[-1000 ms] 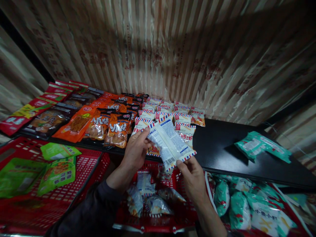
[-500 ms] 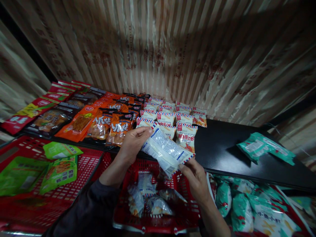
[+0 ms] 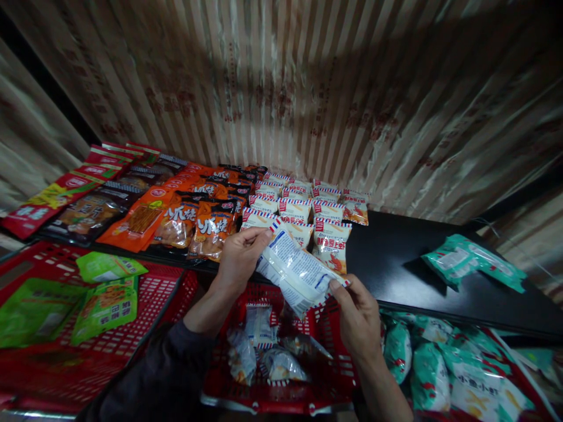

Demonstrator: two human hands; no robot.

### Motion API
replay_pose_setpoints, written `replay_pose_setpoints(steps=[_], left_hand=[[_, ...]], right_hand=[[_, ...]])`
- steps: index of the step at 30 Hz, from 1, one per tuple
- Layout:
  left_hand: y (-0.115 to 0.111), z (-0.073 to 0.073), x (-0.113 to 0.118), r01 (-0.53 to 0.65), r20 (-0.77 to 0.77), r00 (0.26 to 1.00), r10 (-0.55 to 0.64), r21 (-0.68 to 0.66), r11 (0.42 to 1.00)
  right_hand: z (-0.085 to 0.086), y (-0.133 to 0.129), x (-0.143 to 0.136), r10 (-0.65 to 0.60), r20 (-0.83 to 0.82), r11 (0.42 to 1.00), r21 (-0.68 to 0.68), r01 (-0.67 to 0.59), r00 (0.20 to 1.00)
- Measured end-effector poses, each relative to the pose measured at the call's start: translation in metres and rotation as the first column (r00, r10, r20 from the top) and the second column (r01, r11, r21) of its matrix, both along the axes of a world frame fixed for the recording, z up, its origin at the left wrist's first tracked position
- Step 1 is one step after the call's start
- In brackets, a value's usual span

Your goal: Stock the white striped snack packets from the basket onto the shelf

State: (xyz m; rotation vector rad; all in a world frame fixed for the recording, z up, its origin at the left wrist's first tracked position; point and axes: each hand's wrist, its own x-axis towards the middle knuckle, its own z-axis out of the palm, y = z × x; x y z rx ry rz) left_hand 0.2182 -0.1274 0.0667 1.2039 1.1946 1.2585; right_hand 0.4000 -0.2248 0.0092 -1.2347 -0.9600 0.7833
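Note:
A white snack bag [image 3: 295,271] with blue print and a red-and-blue striped edge is stretched between my hands, its printed back facing up. My left hand [image 3: 240,252] pinches its upper left corner. At its lower right end, my right hand [image 3: 358,316] grips the striped edge between thumb and fingers. Behind it, white snack bags with red lettering [image 3: 331,243] stand in rows on the black shelf [image 3: 396,252]. Below my hands, a red basket [image 3: 321,390] holds several similar bags [image 3: 284,364].
Orange-and-black packs [image 3: 213,225], brown packs [image 3: 90,210] and red packs [image 3: 48,196] line the shelf's left. Teal bags [image 3: 470,261] lie on its right. A left red basket [image 3: 162,293] holds green packs [image 3: 105,310]; more teal bags [image 3: 479,381] fill a container at lower right.
My right hand has moved slightly right and its thumb now lies further over the bag's end. The bag has turned and shifted slightly in my hands. My left hand has barely moved.

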Motion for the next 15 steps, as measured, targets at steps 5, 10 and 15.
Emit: replay_pose_setpoints(steps=[5,10,15], left_hand=[[-0.0003,0.0004,0.0018,0.036,0.089,0.995,-0.032,-0.041,0.999],[0.0025,-0.0027,0.0012,0.104,0.143,0.985,-0.092,-0.080,0.991],[0.0049,-0.0062,-0.0006,0.186,0.189,0.968,-0.164,-0.108,0.977]], right_hand=[[-0.0058,0.0003,0.0031,-0.025,-0.056,1.000,-0.020,0.024,0.998],[-0.0099,0.0021,0.0056,-0.046,-0.092,0.999,-0.012,0.045,0.995],[-0.0064,0.0019,0.0076,-0.087,-0.077,0.996,0.017,0.088,0.993]])
